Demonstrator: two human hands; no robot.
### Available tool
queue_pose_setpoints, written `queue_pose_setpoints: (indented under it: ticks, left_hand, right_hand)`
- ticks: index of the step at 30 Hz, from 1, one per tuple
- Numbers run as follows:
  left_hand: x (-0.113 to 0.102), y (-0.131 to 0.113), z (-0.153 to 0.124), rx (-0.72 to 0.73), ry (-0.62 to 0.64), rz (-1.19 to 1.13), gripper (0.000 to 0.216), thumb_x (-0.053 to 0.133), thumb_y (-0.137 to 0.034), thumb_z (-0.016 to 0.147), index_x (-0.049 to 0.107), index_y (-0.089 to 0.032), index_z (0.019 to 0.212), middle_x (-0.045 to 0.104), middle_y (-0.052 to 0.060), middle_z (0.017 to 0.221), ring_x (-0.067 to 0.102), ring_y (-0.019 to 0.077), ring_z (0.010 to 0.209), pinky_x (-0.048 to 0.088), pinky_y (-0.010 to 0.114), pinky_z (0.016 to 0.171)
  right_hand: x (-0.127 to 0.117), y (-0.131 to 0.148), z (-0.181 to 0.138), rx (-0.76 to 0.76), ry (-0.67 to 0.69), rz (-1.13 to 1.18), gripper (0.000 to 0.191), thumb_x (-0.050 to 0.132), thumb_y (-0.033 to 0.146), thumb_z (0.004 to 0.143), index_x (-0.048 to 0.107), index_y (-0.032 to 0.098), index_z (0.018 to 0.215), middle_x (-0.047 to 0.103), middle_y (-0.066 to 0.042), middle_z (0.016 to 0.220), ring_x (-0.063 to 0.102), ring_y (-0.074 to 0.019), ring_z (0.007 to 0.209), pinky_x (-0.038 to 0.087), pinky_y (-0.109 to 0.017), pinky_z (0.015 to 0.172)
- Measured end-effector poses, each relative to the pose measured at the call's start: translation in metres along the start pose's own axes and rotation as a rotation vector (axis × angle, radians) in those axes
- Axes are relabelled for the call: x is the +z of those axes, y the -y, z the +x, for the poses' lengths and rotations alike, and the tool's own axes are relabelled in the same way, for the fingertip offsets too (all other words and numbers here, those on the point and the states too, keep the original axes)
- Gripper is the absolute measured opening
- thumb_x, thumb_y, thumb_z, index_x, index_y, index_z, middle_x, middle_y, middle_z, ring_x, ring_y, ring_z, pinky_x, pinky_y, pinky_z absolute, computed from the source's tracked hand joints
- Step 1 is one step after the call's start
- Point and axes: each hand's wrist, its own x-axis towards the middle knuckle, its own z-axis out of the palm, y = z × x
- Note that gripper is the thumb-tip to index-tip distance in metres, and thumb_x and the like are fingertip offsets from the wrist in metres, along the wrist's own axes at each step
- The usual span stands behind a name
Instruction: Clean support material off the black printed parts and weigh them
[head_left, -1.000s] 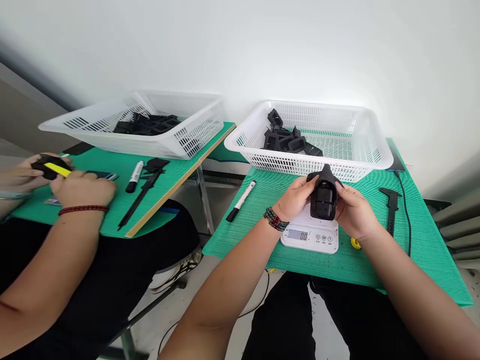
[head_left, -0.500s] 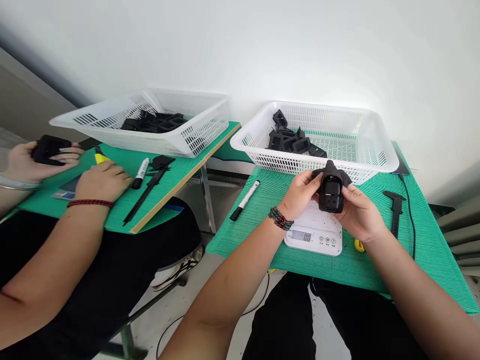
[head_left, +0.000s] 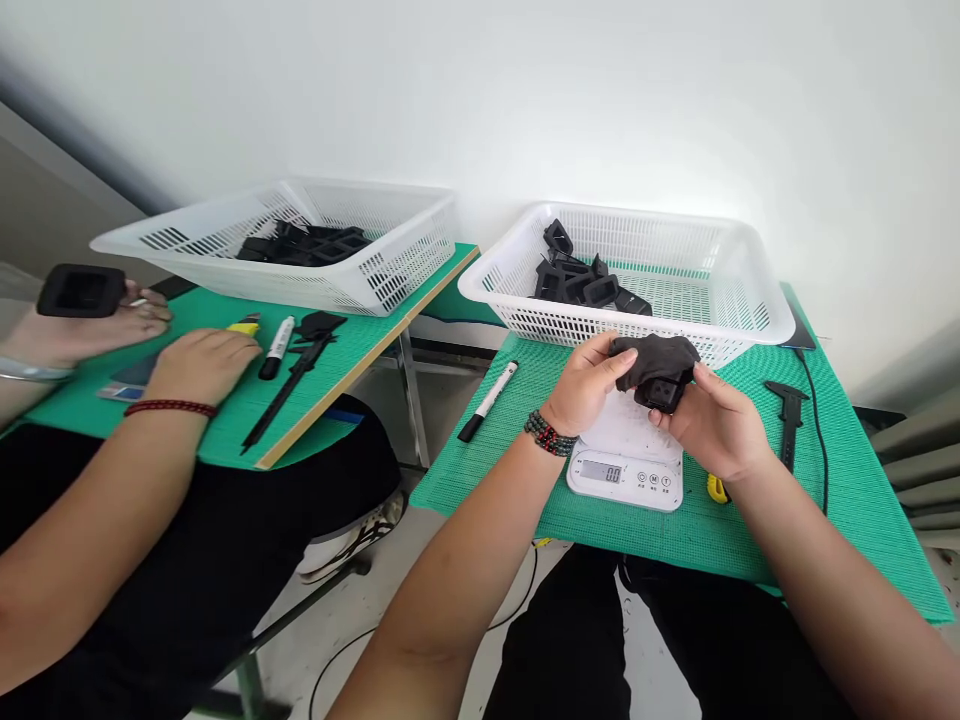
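Above a white digital scale (head_left: 626,482) that reads 0.0, both hands hold up a dark piece. It is a black cloth (head_left: 654,358) draped over a small black plastic part (head_left: 663,394) with a hollow, frame-like body. My left hand (head_left: 587,385) pinches the cloth's left side between thumb and fingers. From the right, my right hand (head_left: 716,420) grips the plastic part, fingertips beneath it and thumb near the cloth's edge. Cloth covers much of the part. Beneath the hands, the weighing plate is partly hidden.
Behind my hands stands a white basket (head_left: 776,325) with several black plastic parts (head_left: 574,280). A marker (head_left: 489,400) lies left; a yellow cutter (head_left: 718,489), black caliper (head_left: 789,420) and cable (head_left: 817,430) lie right. At the left table (head_left: 367,365), a co-worker's hand (head_left: 202,365) rests beside another basket (head_left: 375,285).
The black part has tipped so its open face no longer points at me, and the cloth now lies across its top. The co-worker has turned the black frame in their hand.
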Motion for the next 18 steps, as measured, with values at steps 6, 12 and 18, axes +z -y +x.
queue_pose_setpoints:
  ticks: [6, 12, 18]
  left_hand:
    - [0.001, -0.005, -0.001, -0.021, -0.044, -0.085, 0.028, 0.085, -0.038, 0.068, 0.066, -0.018, 0.07, 0.06, -0.002, 0.067, 0.055, 0.0117, 0.064, 0.045, 0.027, 0.063]
    - [-0.004, -0.014, -0.003, -0.079, -0.065, -0.235, 0.024, 0.083, -0.034, 0.069, 0.068, -0.019, 0.08, 0.071, 0.002, 0.081, 0.066, 0.0176, 0.075, 0.054, 0.033, 0.069]
    - [-0.013, -0.02, -0.006, -0.14, 0.064, -0.306, 0.019, 0.08, -0.025, 0.062, 0.062, -0.019, 0.067, 0.072, 0.002, 0.073, 0.069, 0.0208, 0.071, 0.056, 0.038, 0.073]
  right_hand:
    - [0.002, -0.002, 0.001, -0.025, -0.017, -0.029, 0.024, 0.076, 0.029, 0.079, 0.069, 0.03, 0.102, 0.072, 0.0, 0.108, 0.063, -0.0199, 0.092, 0.049, -0.03, 0.066]
    - [0.001, -0.004, 0.001, 0.012, -0.023, -0.032, 0.024, 0.076, 0.021, 0.074, 0.07, 0.025, 0.096, 0.072, -0.002, 0.1, 0.062, -0.0185, 0.088, 0.049, -0.029, 0.069]
    - [-0.006, -0.003, 0.005, 0.073, -0.034, 0.126, 0.019, 0.066, 0.021, 0.073, 0.067, 0.025, 0.091, 0.073, -0.003, 0.103, 0.063, -0.0212, 0.094, 0.053, -0.033, 0.072]
